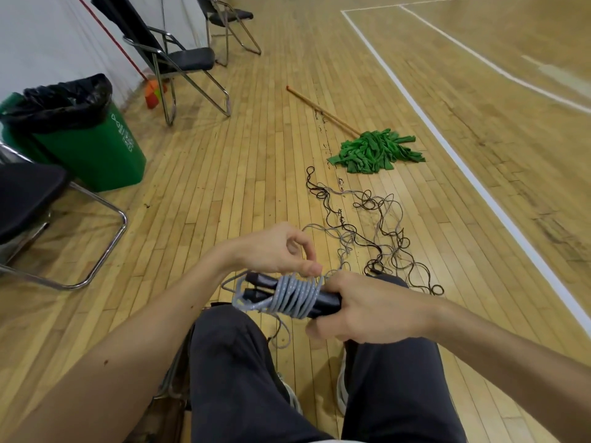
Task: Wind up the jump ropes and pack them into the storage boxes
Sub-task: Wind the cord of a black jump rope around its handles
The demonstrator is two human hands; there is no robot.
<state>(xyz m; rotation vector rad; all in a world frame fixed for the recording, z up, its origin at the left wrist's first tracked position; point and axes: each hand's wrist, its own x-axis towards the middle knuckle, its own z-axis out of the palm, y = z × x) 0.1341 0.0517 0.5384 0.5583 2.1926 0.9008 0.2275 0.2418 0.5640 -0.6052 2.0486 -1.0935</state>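
Knees (230, 362) at 6 o'clock. Just above, grey jump rope (295, 297) wound round its black handles (329, 302). Handle ends gripped by right hand (367, 311) at 3. Cord pinched by left hand (278, 251) at 11. Judged light, limp, springy. Best held across coils w/ tail kept taut.

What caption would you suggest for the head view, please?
Left hand winds grey rope around handles held by right hand; tangled ropes lie on floor.

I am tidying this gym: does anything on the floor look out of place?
Yes. A green mop lies flat on the wooden floor instead of standing, and tangled jump ropes sprawl just in front of it, not yet wound.
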